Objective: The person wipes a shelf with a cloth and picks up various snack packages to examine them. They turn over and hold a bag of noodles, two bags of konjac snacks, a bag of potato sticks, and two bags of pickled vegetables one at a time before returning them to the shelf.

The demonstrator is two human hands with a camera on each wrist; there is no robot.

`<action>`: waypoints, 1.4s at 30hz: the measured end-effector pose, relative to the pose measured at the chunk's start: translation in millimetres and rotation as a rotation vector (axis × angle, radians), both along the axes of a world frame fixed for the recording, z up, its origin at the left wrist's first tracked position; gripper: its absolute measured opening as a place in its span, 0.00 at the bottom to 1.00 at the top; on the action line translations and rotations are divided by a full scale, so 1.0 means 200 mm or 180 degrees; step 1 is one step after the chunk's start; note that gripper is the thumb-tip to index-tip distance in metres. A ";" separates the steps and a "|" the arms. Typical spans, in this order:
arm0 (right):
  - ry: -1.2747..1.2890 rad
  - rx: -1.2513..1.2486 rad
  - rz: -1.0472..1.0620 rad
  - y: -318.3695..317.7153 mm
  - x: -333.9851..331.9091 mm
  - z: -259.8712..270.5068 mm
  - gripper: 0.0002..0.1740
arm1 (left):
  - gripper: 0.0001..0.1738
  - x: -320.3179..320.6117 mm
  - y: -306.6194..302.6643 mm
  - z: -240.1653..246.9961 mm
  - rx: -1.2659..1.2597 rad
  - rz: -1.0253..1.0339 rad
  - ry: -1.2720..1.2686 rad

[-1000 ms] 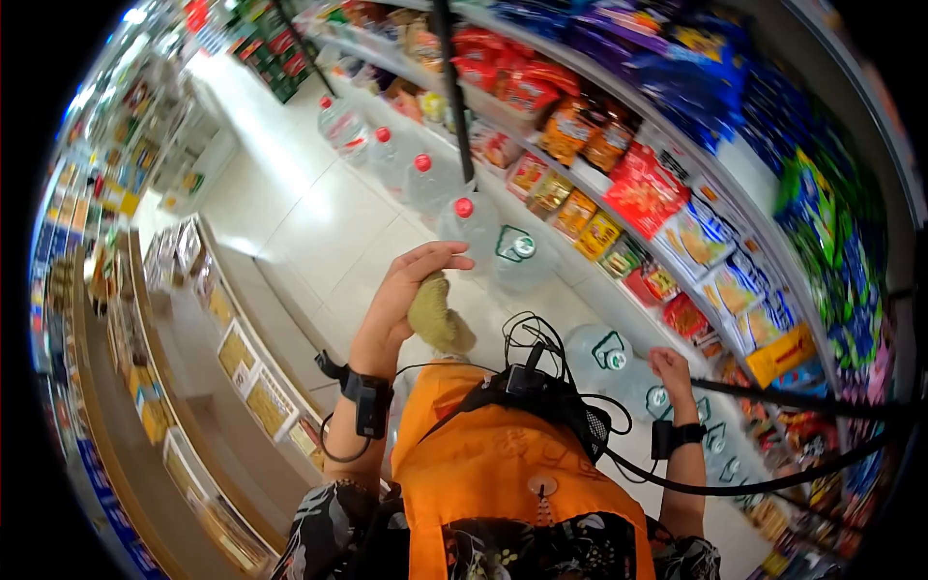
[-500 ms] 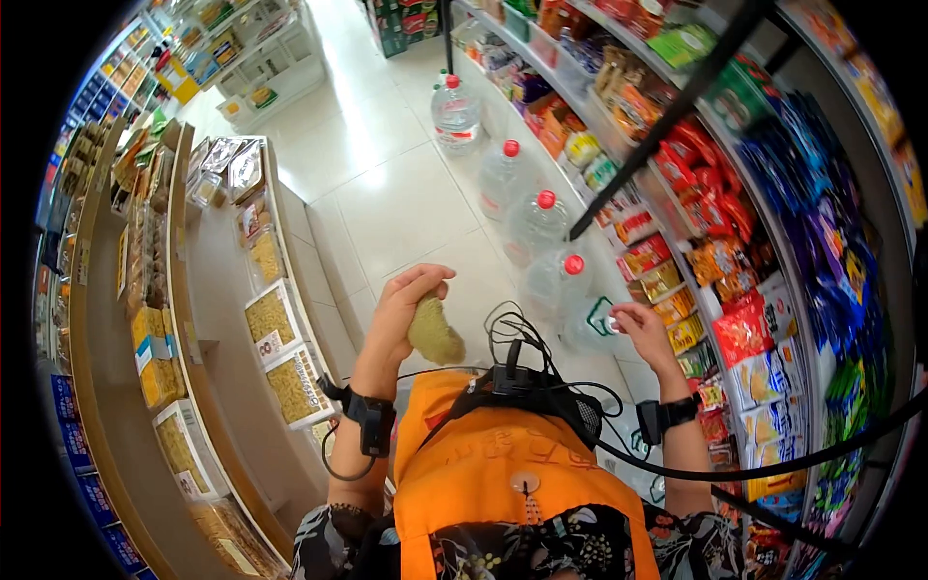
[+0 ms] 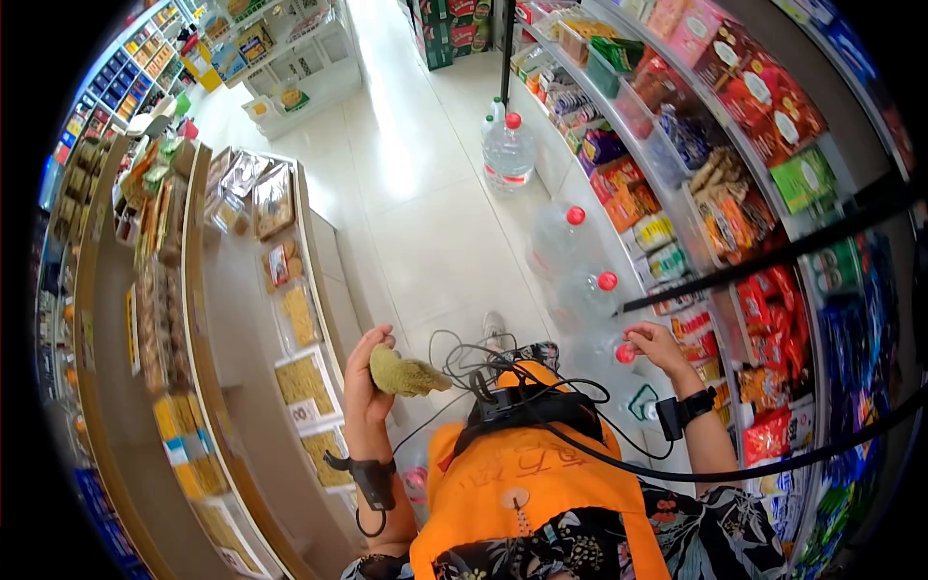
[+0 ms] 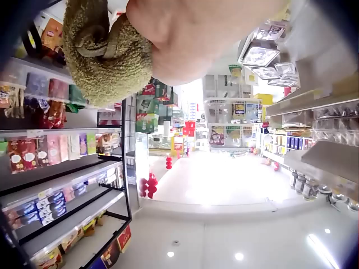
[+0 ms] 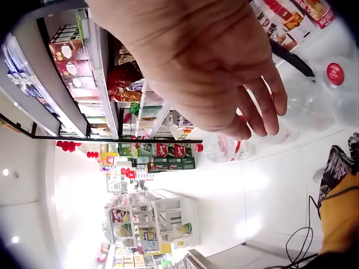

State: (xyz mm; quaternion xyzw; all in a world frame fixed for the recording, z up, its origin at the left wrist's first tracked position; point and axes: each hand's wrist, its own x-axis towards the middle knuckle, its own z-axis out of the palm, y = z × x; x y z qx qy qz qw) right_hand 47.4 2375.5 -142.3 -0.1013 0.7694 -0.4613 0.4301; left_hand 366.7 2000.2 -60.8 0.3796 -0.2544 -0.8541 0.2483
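Observation:
An olive-green towelling cloth [image 3: 406,374], bunched up, is held in my left hand [image 3: 365,375] beside the left-hand shelves. Its loose end points toward my apron in the head view. Up close in the left wrist view, the cloth [image 4: 109,64] shows a rough pile and a twisted fold against the hand [image 4: 190,39]. My right hand [image 3: 659,350] holds nothing, its fingers loosely bent. In the head view it overlaps a red-capped water bottle [image 3: 607,353] on the floor. The right wrist view shows the palm side of this hand [image 5: 207,67].
More large water bottles [image 3: 509,155] line the foot of the right shelves [image 3: 667,193], which are full of snack packets. Left shelves [image 3: 193,387] carry packaged food. A tiled aisle [image 3: 425,242] runs between them. Black cables [image 3: 464,353] hang at my waist, and a dark pole [image 3: 773,256] slants at right.
The head view has turned and advanced along the aisle, so the bottles sit farther right. My left hand has shifted left and the cloth now lies more sideways. A shoe has come into view.

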 end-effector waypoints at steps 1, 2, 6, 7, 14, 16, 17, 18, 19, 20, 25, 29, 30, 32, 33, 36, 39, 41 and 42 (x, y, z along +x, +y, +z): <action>0.0035 -0.0029 0.0032 -0.08 -0.10 -0.02 0.12 | 0.11 -0.05 -0.10 0.01 0.0011 0.0020 0.0017; 0.0074 -0.0051 0.0065 -0.18 -0.22 -0.03 0.11 | 0.11 -0.11 -0.21 0.03 0.0028 0.0042 0.0039; 0.0361 -0.0205 0.0324 -0.71 -0.67 0.08 0.11 | 0.11 -0.35 -0.62 0.15 -0.0168 0.0229 -0.0079; 0.0501 -0.0209 0.0462 -0.84 -0.77 0.11 0.11 | 0.10 -0.41 -0.71 0.19 -0.0229 0.0253 -0.0124; 0.0516 -0.0725 0.0393 -1.93 -1.31 0.30 0.13 | 0.10 -0.74 -1.21 0.21 -0.0106 0.0492 -0.0295; 0.0468 -0.0896 0.0229 -2.22 -1.42 0.26 0.14 | 0.08 -0.85 -1.37 0.16 0.0067 0.0558 -0.0368; 0.0451 -0.0978 0.0142 -2.37 -1.48 0.24 0.14 | 0.08 -0.91 -1.47 0.12 0.0086 0.0559 -0.0347; 0.0329 -0.1008 0.0096 -2.51 -1.53 0.21 0.14 | 0.08 -0.96 -1.58 0.07 0.0105 0.0555 -0.0327; 0.0203 -0.1034 0.0041 -2.65 -1.58 0.19 0.15 | 0.08 -1.02 -1.69 0.04 0.0130 0.0544 -0.0313; 0.0086 -0.1066 -0.0019 -2.76 -1.64 0.16 0.15 | 0.08 -1.09 -1.80 0.03 0.0095 0.0546 -0.0320; -0.0137 -0.0853 -0.0301 -3.25 -1.97 0.06 0.14 | 0.10 -1.44 -2.46 0.00 0.0086 0.0224 -0.0053; -0.0074 -0.0794 -0.0626 -3.54 -2.25 0.07 0.13 | 0.10 -1.89 -2.96 0.07 -0.0102 0.0002 -0.0311; -0.0089 -0.0792 -0.0723 -3.59 -2.30 0.05 0.13 | 0.10 -2.01 -3.05 0.09 -0.0135 -0.0017 -0.0347; 0.0005 -0.0687 -0.0923 -3.70 -2.45 0.02 0.13 | 0.11 -2.26 -3.23 0.08 -0.0127 -0.0277 -0.0199; 0.0079 -0.0678 -0.0991 -3.73 -2.52 -0.01 0.13 | 0.11 -2.38 -3.31 0.07 -0.0119 -0.0410 -0.0128; 0.0341 -0.0667 -0.1208 -3.81 -2.75 -0.19 0.14 | 0.11 -2.73 -3.51 -0.03 0.0090 -0.0552 -0.0023; 0.0776 -0.0285 -0.1509 -3.90 -3.01 -0.39 0.17 | 0.11 -3.07 -3.67 -0.12 0.0178 -0.0651 -0.0134; 0.1099 -0.0016 -0.1494 -3.93 -3.22 -0.58 0.22 | 0.11 -3.28 -3.76 -0.13 0.0214 -0.0613 -0.0374; 0.1213 0.0055 -0.1570 -3.95 -3.31 -0.66 0.23 | 0.10 -3.37 -3.80 -0.15 0.0234 -0.0643 -0.0330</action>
